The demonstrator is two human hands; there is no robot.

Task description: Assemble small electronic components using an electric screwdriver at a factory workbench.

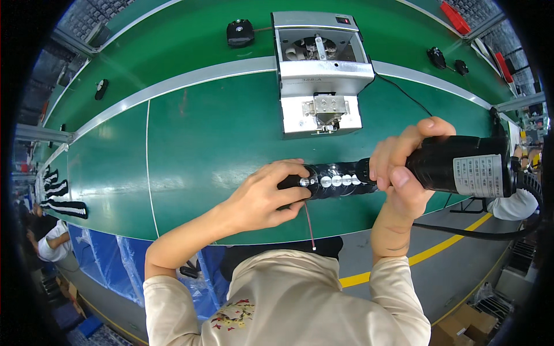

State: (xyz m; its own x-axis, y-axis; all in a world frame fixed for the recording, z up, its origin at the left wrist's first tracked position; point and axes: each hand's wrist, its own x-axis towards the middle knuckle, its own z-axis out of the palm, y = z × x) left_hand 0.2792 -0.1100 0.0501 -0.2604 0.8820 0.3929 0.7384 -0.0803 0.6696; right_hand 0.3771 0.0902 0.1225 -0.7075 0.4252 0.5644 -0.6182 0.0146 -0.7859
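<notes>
My right hand [404, 164] is wrapped round a black electric screwdriver [438, 161] with a white label and a thick cord, held nearly level and pointing left. Its tip end meets a long black piece [337, 190] that has several shiny round spots in a row. My left hand [268, 193] has its fingers closed on the left end of that piece. A thin reddish wire [309, 222] with a small white plug hangs below my left fingertips. Where exactly the screwdriver bit touches is hidden.
A grey and silver screw feeder [323, 75] stands beyond my hands on the green table [213, 132]. Small black devices [240, 33] lie on the far ledge. Black-and-white striped pieces [63, 207] lie at the left. Other people [55, 242] are at both sides.
</notes>
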